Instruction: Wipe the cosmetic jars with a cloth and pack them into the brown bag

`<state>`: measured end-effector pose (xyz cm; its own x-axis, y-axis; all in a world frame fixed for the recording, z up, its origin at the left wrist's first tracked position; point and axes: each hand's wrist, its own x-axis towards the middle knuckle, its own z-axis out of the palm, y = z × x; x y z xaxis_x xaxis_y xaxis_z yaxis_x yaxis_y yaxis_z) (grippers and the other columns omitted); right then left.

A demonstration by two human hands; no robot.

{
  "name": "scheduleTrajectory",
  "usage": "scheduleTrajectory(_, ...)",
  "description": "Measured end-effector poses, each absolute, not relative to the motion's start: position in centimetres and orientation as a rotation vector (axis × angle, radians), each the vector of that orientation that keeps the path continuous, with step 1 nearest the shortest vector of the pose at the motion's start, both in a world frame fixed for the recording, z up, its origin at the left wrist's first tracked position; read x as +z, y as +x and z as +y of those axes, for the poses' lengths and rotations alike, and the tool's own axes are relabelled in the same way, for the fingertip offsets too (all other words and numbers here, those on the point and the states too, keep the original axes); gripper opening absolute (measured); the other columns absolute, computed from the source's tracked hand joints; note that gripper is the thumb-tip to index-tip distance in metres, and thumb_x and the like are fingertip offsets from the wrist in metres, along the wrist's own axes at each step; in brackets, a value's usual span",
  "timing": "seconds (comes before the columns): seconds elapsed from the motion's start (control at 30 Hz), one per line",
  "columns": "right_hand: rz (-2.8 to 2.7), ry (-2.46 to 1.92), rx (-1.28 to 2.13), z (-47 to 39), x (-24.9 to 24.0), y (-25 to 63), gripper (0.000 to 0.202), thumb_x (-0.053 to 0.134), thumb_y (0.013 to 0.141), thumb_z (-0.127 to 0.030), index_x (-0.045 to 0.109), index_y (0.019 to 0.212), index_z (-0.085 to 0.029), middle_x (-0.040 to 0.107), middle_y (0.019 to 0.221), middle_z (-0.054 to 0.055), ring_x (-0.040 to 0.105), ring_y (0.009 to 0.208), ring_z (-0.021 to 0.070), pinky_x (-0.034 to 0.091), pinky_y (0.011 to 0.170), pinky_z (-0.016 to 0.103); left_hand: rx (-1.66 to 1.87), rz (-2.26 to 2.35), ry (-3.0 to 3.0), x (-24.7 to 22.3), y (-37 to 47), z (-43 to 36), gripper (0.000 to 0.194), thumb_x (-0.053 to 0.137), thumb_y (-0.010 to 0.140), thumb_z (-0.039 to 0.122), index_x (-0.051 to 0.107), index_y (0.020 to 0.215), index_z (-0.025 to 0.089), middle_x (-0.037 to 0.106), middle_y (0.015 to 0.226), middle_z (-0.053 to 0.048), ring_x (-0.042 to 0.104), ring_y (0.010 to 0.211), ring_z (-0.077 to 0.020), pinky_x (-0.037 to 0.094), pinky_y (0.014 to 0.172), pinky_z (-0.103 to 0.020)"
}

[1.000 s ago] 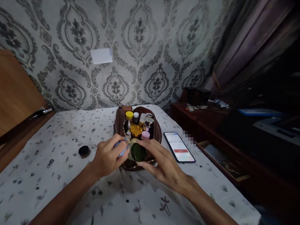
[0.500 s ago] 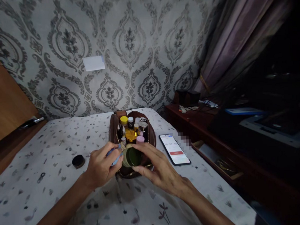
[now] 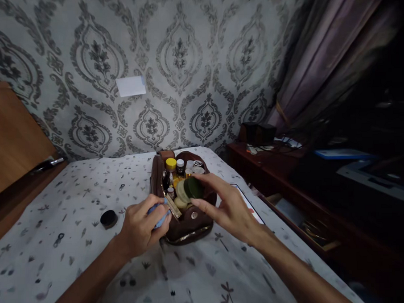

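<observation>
The sheet (image 3: 76,273) carries a bag (image 3: 187,227), the right hand (image 3: 231,209) grasping a jar (image 3: 190,189) over it, the left hand (image 3: 140,226) a blue cloth (image 3: 164,219).

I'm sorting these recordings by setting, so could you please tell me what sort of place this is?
Probably a bedroom at home: a printed sheet is spread beside a headboard-like wooden panel, with patterned wallpaper behind and a purplish curtain at the right.
</observation>
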<state>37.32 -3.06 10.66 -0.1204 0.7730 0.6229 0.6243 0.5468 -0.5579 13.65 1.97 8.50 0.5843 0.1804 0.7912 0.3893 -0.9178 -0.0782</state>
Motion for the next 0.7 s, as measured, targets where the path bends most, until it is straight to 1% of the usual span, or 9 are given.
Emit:
scheduleTrajectory(0.1, -1.758, -1.184, 0.202, -1.3, 11.4, 37.7, 0.042, 0.068, 0.09, -0.042, 0.061, 0.125, -0.02, 0.071, 0.118, 0.01, 0.069, 0.099, 0.0234, 0.058, 0.086, 0.037, -1.253, -0.467, -2.56, 8.4, 13.6, 2.0, 0.01, 0.051, 0.096, 0.016, 0.059, 0.09, 0.015, 0.066, 0.088, -0.009, 0.068, 0.076, -0.0142, 0.052, 0.061, -0.021)
scheduleTrajectory(0.2, -1.744, -1.225, 0.181, 0.7, 12.2, 38.1, 0.042, 0.068, 0.088, -0.041, 0.062, 0.122, -0.018, 0.071, 0.117, 0.011, 0.069, 0.098, 0.0244, 0.056, 0.089, 0.041, -1.228, -0.499, -2.536, 8.6, 13.6, 1.8, 0.015, 0.048, 0.097, 0.018, 0.06, 0.087, 0.016, 0.066, 0.087, -0.007, 0.066, 0.071, -0.0131, 0.05, 0.06, -0.022)
scheduleTrajectory(0.33, -1.798, -1.284, 0.12, 2.7, 13.1, 38.4, 0.04, 0.067, 0.087, -0.038, 0.063, 0.121, -0.015, 0.072, 0.112, 0.012, 0.068, 0.098, 0.0252, 0.054, 0.09, 0.041, -1.074, -0.612, -2.511, 10.2, 14.2, 1.7, 0.024, 0.048, 0.097, 0.021, 0.06, 0.076, 0.018, 0.062, 0.076, -0.003, 0.059, 0.062, -0.0124, 0.043, 0.054, -0.025)
scheduleTrajectory(0.43, -1.844, -1.377, 0.044, 3.9, 13.7, 38.3, 0.037, 0.065, 0.088, -0.034, 0.064, 0.119, -0.015, 0.072, 0.11, 0.012, 0.067, 0.098, 0.0253, 0.052, 0.087, 0.039, -0.938, -0.678, -2.51, 12.4, 15.3, 3.2, 0.03, 0.049, 0.096, 0.024, 0.061, 0.069, 0.019, 0.06, 0.07, -0.003, 0.06, 0.07, -0.0164, 0.04, 0.053, -0.027)
scheduleTrajectory(0.47, -1.859, -1.417, 0.02, 4.4, 13.9, 38.2, 0.036, 0.065, 0.088, -0.033, 0.064, 0.118, -0.014, 0.072, 0.108, 0.012, 0.066, 0.096, 0.0249, 0.051, 0.085, 0.037, -0.854, -0.722, -2.531, 13.2, 15.7, 4.1, 0.03, 0.05, 0.096, 0.025, 0.063, 0.07, 0.019, 0.062, 0.073, -0.004, 0.061, 0.076, -0.0184, 0.041, 0.056, -0.028)
scheduleTrajectory(0.53, -1.893, -1.503, -0.006, 5.3, 14.3, 37.8, 0.035, 0.064, 0.089, -0.032, 0.064, 0.117, -0.012, 0.071, 0.105, 0.012, 0.065, 0.092, 0.0233, 0.048, 0.082, 0.034, -0.644, -0.795, -2.595, 14.8, 16.7, 6.4, 0.027, 0.049, 0.095, 0.025, 0.068, 0.077, 0.019, 0.068, 0.086, -0.006, 0.063, 0.091, -0.0221, 0.047, 0.067, -0.03)
scheduleTrajectory(0.57, -1.913, -1.548, -0.002, 5.7, 14.5, 37.7, 0.034, 0.064, 0.089, -0.032, 0.064, 0.117, -0.011, 0.071, 0.103, 0.012, 0.064, 0.089, 0.0223, 0.047, 0.08, 0.033, -0.502, -0.798, -2.654, 15.4, 17.2, 7.6, 0.025, 0.048, 0.094, 0.022, 0.07, 0.083, 0.02, 0.071, 0.093, -0.006, 0.063, 0.096, -0.0227, 0.049, 0.073, -0.031)
scheduleTrajectory(0.6, -1.93, -1.59, 0.007, 6.2, 14.7, 37.5, 0.033, 0.064, 0.089, -0.031, 0.064, 0.116, -0.011, 0.071, 0.101, 0.011, 0.064, 0.088, 0.0215, 0.045, 0.079, 0.031, -0.35, -0.792, -2.726, 15.9, 17.6, 8.7, 0.024, 0.049, 0.092, 0.019, 0.072, 0.087, 0.021, 0.073, 0.097, -0.005, 0.064, 0.097, -0.0222, 0.049, 0.077, -0.031)
scheduleTrajectory(0.7, -1.997, -1.674, 0.043, 7.7, 15.1, 37.2, 0.03, 0.064, 0.09, -0.029, 0.065, 0.113, -0.011, 0.071, 0.1, 0.01, 0.063, 0.089, 0.0203, 0.041, 0.075, 0.028, 0.031, -0.736, -2.882, 16.8, 18.6, 11.2, 0.026, 0.049, 0.09, 0.019, 0.074, 0.091, 0.026, 0.075, 0.096, -0.001, 0.067, 0.092, -0.0201, 0.049, 0.077, -0.029)
